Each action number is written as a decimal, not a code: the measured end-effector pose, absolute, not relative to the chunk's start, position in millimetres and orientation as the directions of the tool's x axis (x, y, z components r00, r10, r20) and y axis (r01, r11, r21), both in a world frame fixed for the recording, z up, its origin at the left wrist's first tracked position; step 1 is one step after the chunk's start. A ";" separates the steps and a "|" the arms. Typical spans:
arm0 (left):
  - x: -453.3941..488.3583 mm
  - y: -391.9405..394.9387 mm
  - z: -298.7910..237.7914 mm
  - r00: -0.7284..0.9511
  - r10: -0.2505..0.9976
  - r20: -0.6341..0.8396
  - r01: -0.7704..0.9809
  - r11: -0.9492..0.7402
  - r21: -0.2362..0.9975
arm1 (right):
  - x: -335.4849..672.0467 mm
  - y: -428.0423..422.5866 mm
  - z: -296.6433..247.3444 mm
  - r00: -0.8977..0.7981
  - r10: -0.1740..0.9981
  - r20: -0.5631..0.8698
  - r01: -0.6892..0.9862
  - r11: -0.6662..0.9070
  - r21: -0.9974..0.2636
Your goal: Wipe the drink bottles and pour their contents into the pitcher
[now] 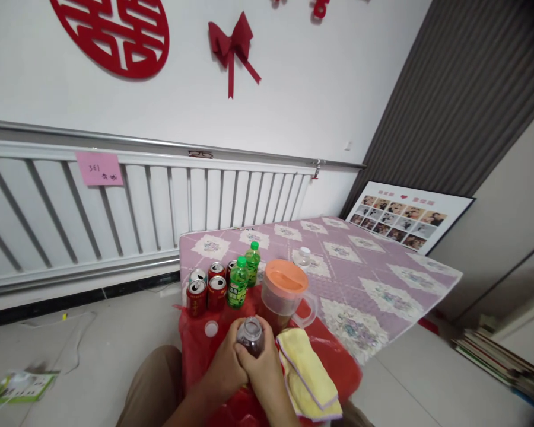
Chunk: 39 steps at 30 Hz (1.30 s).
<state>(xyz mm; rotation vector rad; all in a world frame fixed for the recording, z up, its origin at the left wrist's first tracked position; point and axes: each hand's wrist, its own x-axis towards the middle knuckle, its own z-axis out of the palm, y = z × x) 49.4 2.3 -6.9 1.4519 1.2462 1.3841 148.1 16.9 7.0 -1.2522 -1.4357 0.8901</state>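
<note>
Both of my hands wrap around a small clear bottle [251, 333] with an open mouth and dark contents. My left hand [229, 363] closes on it from the left, and my right hand [265, 363] from the right. A white cap [211, 329] lies on the red plastic cover [194, 350] to the left. Just beyond my hands stands a clear pitcher [278, 303] with an orange lid [286, 276]. Beside my right hand is a folded yellow cloth [309, 373] with a purple edge.
Several opened drink cans [216, 290] stand at the back left, beside two green-capped bottles [238, 284]. Another clear bottle [302, 256] with a white cap is behind the pitcher. A table with a purple patterned cover [351, 267] extends rightward. A white radiator [151, 201] lines the wall.
</note>
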 end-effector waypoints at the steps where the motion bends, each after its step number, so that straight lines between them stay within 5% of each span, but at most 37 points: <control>1: 49.1 2.6 -9.1 -0.067 0.965 0.252 0.146 -0.241 0.960 | 148.4 16.9 7.1 0.032 0.976 0.213 0.252 0.199 -0.947; 14: 40.5 4.5 -26.6 0.027 0.975 0.221 0.126 -0.222 0.967 | 149.3 17.4 11.8 0.038 0.980 0.194 0.223 0.181 -0.958; 22: -28.8 3.0 -19.7 -0.031 0.985 0.171 0.335 -0.151 0.930 | 150.7 16.4 14.1 0.002 0.986 0.166 0.235 0.161 -0.959; 28: -71.8 24.3 -32.1 -0.070 0.982 0.174 0.663 -0.085 0.744 | 150.0 16.8 11.0 -0.014 0.989 0.148 0.239 0.147 -0.960; 39: -62.6 34.5 -39.1 0.079 0.992 0.094 0.811 -0.119 0.572 | 149.5 16.9 7.2 0.032 0.980 0.197 0.230 0.185 -0.956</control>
